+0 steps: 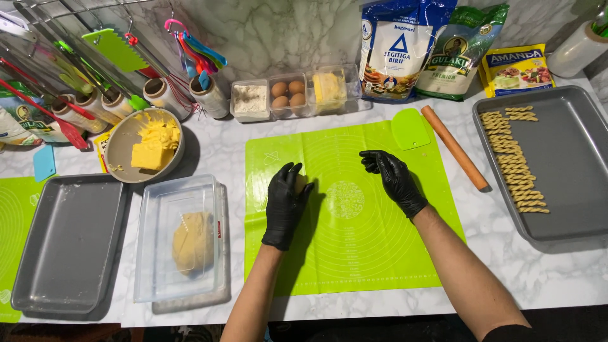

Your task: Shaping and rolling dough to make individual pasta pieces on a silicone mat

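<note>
**Gloved hands on a small lump of dough at the green mat**

Everything here sits around the green silicone mat (354, 209), which lies on the marble table (538, 278). The left hand (285, 202), in a black glove, rests on the mat's left part with its fingers curled over a small pale piece of dough (300, 184); only a sliver of the dough shows past the fingertips, so the grip looks closed loosely on it from above rather than pinching. The right hand (394, 180), also gloved, hovers over the mat's upper right with the fingers bent but holding nothing.

The dough piece is likely soft, light and a little greasy (the yellow butter in the bowl (144, 152) beyond the mat's upper left corner suggests as much). It should deform under any firm squeeze, so a gentle cupping hold around its sides or a flat palm on top would suit it better than fingertips.

Left of the mat stands a clear plastic container (180, 237) with a larger mass of dough inside, and further left an empty grey baking tray (69, 244). To the mat's right a second grey tray (557, 164) holds a column of twisted dough sticks (514, 161). A wooden rolling pin (455, 147) and a green scraper (410, 128) lie at the mat's upper right edge.
</note>
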